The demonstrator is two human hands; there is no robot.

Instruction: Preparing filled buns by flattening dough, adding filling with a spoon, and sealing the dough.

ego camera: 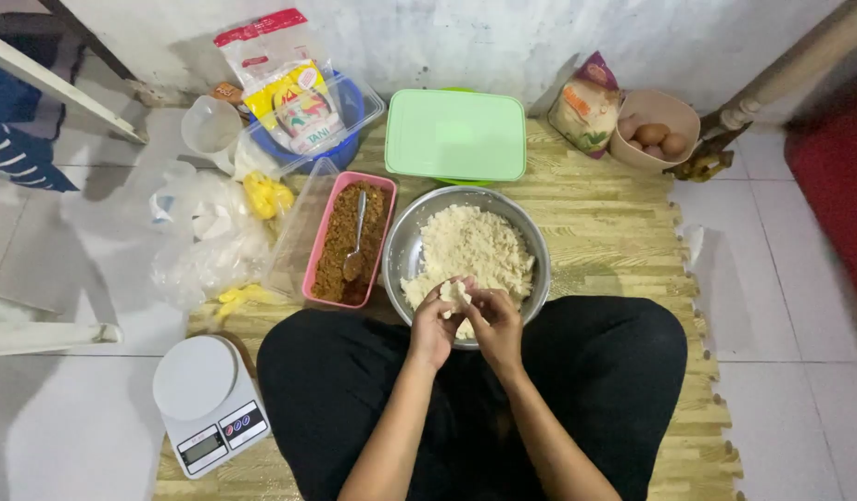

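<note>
Both hands, left hand [435,327] and right hand [494,322], were pinched together around a dough lump [455,295] over the steel bowl [405,243].

Small lump of pale cream dough [456,295], crumbly and uneven in shape, pinched between the fingertips of the left hand [434,327] and the right hand [495,325], just above the near rim of a round steel bowl [405,243]. Inside the bowl, a big loose heap of the same pale dough [475,246], rough and grainy on top, filling most of the bottom. Bowl upright on the mat, directly in front of the crossed legs.
</note>
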